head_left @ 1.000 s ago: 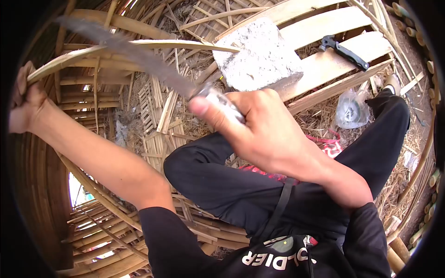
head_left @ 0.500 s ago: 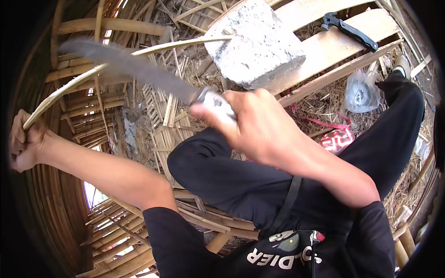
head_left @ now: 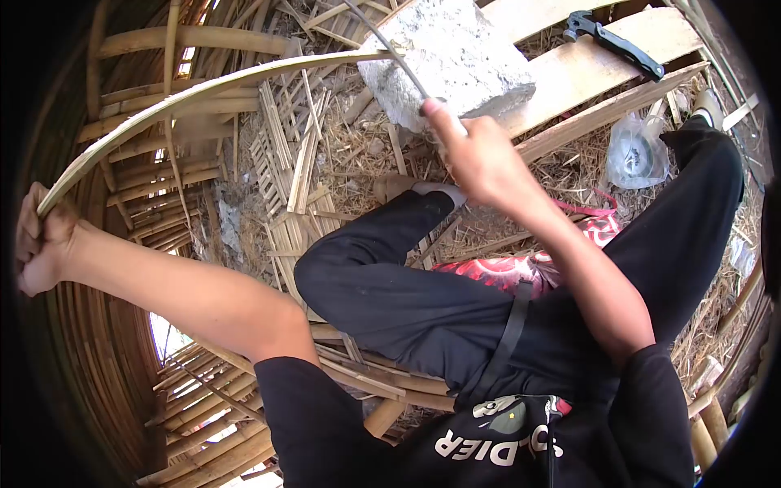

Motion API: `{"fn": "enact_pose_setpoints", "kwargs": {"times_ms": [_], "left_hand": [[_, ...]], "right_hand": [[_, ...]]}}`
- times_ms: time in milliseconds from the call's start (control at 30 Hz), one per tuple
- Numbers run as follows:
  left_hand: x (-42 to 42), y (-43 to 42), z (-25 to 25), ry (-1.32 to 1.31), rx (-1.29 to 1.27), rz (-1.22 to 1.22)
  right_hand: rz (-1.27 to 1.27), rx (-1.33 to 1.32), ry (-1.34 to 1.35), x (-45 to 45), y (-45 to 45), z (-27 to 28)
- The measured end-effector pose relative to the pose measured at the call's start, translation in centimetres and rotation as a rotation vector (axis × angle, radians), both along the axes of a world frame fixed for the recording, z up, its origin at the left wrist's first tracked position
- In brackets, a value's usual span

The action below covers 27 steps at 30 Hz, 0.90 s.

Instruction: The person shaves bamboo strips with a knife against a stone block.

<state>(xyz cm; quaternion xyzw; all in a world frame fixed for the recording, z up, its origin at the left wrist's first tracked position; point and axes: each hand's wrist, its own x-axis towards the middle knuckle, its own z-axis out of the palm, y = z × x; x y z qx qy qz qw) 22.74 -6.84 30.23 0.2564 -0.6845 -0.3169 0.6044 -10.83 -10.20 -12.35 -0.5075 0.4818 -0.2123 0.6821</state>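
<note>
Straw (head_left: 569,176) is lying underfoot; the strip (head_left: 195,90), clenched in the left hand (head_left: 45,242), is arching right to the block (head_left: 460,57), its tip lying beyond and left of the nearer right hand (head_left: 478,154), which is gripping the knife (head_left: 412,77).

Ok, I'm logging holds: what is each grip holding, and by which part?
Left grip: bamboo strip, by the end away from the white block. Right grip: knife, by its handle.

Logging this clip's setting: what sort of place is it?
Probably a rustic, hut-like work spot, judging by the slatted bamboo framework, straw-strewn ground, and a claw hammer lying on pale planks.
</note>
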Motion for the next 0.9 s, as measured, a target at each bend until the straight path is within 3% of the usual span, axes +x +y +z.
{"fn": "enact_pose_setpoints", "kwargs": {"times_ms": [33,67,100,200,267,300,367,400,533,600,700,800,900], "left_hand": [[-0.2,-0.1,0.1,0.007,0.011,-0.038],[-0.4,-0.2,0.1,0.014,0.023,-0.076],[-0.5,-0.5,0.3,-0.007,-0.091,0.087],[-1.4,-0.8,-0.3,-0.011,-0.139,0.146],[-1.7,-0.6,-0.6,0.06,-0.084,0.136],[-1.4,-0.5,-0.5,0.082,-0.057,0.135],[-0.2,-0.4,0.4,0.027,-0.026,-0.026],[0.2,-0.2,0.7,0.008,-0.019,-0.082],[-2.5,-0.7,-1.2,0.076,-0.003,-0.183],[-2.2,-0.5,-1.7,0.126,0.019,-0.327],[-1.2,0.0,-2.1,0.157,0.042,-0.373],[-2.4,0.4,-4.5,0.19,0.049,-0.419],[-2.0,1.1,-5.1,0.215,0.036,-0.41]], "right_hand": [[0.023,-0.112,0.032,-0.6,-0.3,-0.4],[0.04,0.023,-0.015,-0.9,-0.2,1.0],[0.037,0.008,-0.051,-0.9,0.2,1.6],[0.091,-0.159,-0.088,-1.3,2.0,3.8],[0.105,-0.31,-0.092,-0.5,2.2,2.7],[0.048,-0.223,-0.089,0.1,2.4,1.6],[0.034,0.006,0.037,-0.2,0.1,-0.5],[0.05,0.084,-0.1,-0.6,-0.6,-2.6],[0.076,0.055,-0.132,-1.8,1.3,2.3],[0.141,-0.104,-0.153,-2.0,2.2,4.8],[0.188,-0.295,-0.078,-0.4,2.2,2.9],[-0.055,-0.029,-0.091,0.7,1.4,-0.7],[0.034,0.153,-0.141,-0.8,0.0,-1.0]]}}
